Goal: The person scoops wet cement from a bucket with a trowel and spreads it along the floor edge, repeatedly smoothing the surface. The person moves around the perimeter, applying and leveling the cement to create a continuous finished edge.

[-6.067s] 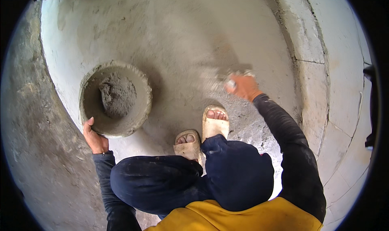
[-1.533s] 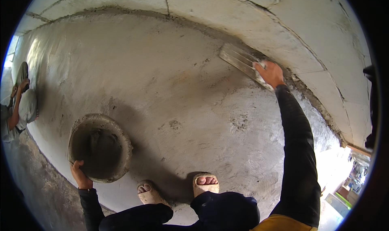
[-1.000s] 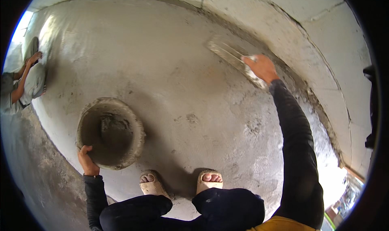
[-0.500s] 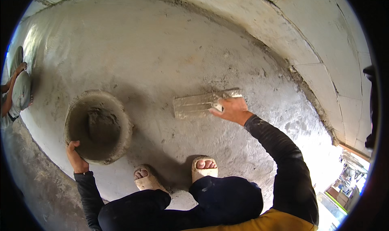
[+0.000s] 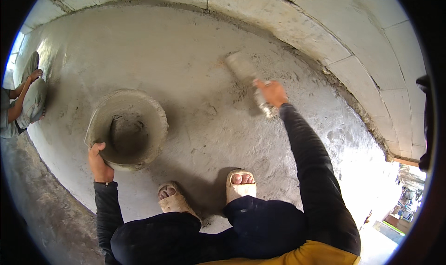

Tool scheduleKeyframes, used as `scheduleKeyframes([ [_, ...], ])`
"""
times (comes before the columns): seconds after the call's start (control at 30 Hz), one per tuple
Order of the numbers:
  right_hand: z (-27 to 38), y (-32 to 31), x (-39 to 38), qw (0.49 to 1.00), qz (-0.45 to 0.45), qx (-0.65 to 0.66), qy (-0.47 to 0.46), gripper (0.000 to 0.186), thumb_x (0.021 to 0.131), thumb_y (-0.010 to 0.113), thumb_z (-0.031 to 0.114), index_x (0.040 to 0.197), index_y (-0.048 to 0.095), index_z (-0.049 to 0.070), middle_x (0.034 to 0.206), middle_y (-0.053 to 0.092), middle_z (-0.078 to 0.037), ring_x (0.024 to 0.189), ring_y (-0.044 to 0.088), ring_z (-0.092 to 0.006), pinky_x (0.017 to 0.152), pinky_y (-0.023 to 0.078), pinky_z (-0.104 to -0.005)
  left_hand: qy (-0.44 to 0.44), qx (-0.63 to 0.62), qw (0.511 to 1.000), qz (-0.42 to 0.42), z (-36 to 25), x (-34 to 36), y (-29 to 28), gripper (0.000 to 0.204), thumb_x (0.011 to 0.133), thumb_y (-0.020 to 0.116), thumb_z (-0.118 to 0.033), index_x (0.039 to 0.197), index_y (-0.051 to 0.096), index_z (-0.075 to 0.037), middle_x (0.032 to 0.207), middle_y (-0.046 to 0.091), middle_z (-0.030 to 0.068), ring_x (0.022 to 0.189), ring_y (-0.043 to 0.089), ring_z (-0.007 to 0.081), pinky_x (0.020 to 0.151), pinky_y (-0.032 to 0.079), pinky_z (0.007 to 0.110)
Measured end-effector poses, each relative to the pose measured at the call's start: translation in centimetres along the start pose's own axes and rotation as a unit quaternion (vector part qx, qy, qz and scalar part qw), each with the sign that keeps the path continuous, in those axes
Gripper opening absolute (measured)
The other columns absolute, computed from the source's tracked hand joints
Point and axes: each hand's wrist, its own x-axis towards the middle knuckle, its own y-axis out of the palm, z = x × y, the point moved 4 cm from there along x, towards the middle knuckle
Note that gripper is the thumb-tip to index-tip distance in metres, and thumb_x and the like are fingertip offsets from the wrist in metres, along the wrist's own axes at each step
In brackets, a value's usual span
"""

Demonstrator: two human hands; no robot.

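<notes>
My right hand is closed around the handle of a flat rectangular plastering trowel, slightly smeared by motion, on or just over the grey mortar floor. At the left stands a mortar-caked bucket with wet grey mortar at its bottom. My left hand grips the bucket's near-left rim, thumb over the edge and the other fingers hidden behind the wall.
Pale block walls curve round the far and right sides. Another person crouches at the far left. My sandalled feet rest on the floor close to me. Assorted clutter lies beyond the floor's edge at the right.
My right hand has swept the trowel farther away and turned it from nearly crosswise to slanting. The bucket and my left hand now appear slightly farther right and up, as the view has shifted.
</notes>
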Motion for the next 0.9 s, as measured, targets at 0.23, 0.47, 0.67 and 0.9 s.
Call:
scheduleKeyframes([
  [0.23, 5.1, 9.6, -11.0, 0.963, 0.124, -0.12, -0.207, 0.074, 0.091, 0.059, 0.068, 0.119, 0.071, 0.001, 0.113, 0.072, -0.027, 0.108, 0.068, -0.0432, 0.094, 0.052, -0.0515, 0.117, 0.156, 0.981, 0.007, 1.0, -0.6, -0.4, 0.012, 0.083, 0.062, -0.007, 0.092, 0.071, -0.005, 0.097, 0.071, 0.0087, 0.098, 0.065, 0.0242, 0.095, 0.049, 0.041],
  [0.47, 1.5, 9.1, -18.4, 0.979, 0.067, -0.105, -0.16, 0.052, 0.085, 0.074, 0.049, 0.102, 0.075, 0.0, 0.098, 0.074, -0.027, 0.096, 0.072, -0.0417, 0.086, 0.054, -0.0487, -0.021, -0.067, 0.998, 0.002, 2.5, -2.9, 1.7, 0.048, 0.077, 0.058, 0.004, 0.125, 0.061, 0.0, 0.108, 0.067, 0.0084, 0.097, 0.063, 0.0218, 0.086, 0.053, 0.035],
  [0.67, 0.5, 11.3, -17.3, 0.967, 0.039, -0.093, -0.235, 0.055, 0.083, 0.073, 0.05, 0.099, 0.069, -0.003, 0.091, 0.072, -0.029, 0.089, 0.07, -0.048, 0.08, 0.053, -0.0533, 0.018, -0.034, 0.999, -0.007, 1.7, -3.7, 1.0, 0.043, 0.077, 0.055, 0.004, 0.119, 0.064, -0.001, 0.105, 0.067, 0.0065, 0.095, 0.062, 0.0201, 0.086, 0.052, 0.034],
  [0.9, 2.0, 11.6, -17.7, 0.971, 0.062, -0.089, -0.211, 0.057, 0.084, 0.074, 0.041, 0.108, 0.068, -0.01, 0.096, 0.072, -0.031, 0.092, 0.07, -0.0473, 0.084, 0.053, -0.0501, 0.032, -0.038, 0.999, 0.007, 2.1, -3.3, 0.1, 0.045, 0.076, 0.055, 0.004, 0.12, 0.064, -0.002, 0.105, 0.067, 0.0046, 0.094, 0.061, 0.0186, 0.086, 0.051, 0.034],
])
